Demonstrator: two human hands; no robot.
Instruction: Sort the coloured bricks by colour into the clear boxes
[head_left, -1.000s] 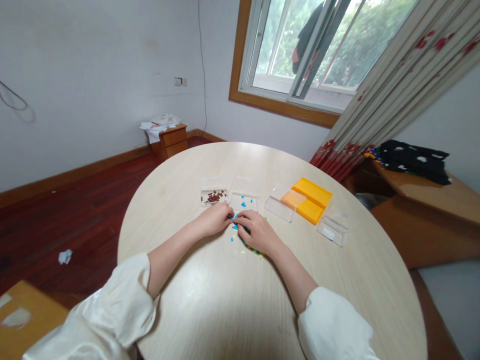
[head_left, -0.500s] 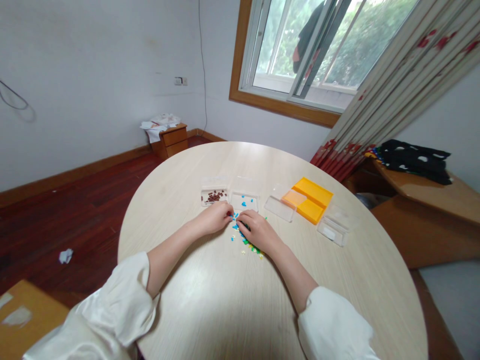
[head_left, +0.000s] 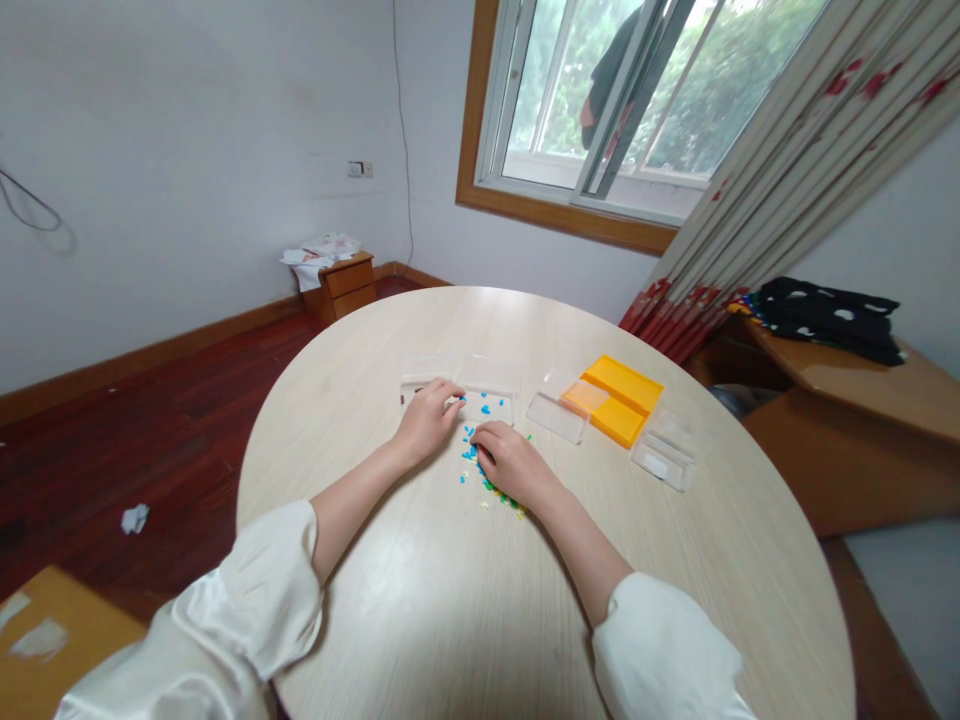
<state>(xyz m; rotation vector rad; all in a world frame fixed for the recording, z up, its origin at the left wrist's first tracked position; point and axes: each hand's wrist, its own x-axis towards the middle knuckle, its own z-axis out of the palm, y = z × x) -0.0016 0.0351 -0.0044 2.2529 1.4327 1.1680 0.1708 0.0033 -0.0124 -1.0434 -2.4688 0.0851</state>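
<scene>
My left hand is closed in a pinch on a small blue piece at the left end of a clear plastic box that holds several blue pieces. It covers most of another clear box with brown pieces in it. Curled fingers of my right hand rest at a loose pile of blue, green and yellow pieces on the table. Whatever those fingertips grip, if anything, is hidden. Stray blue pieces lie between the hands and the boxes.
To the right are a clear box, a yellow two-part tray and one more clear box, all on the round wooden table. A side desk with dark cloth stands beyond the right edge.
My left hand has moved up and away from the loose pieces to the clear boxes, carrying a blue piece. My right hand has stayed by the pile.
</scene>
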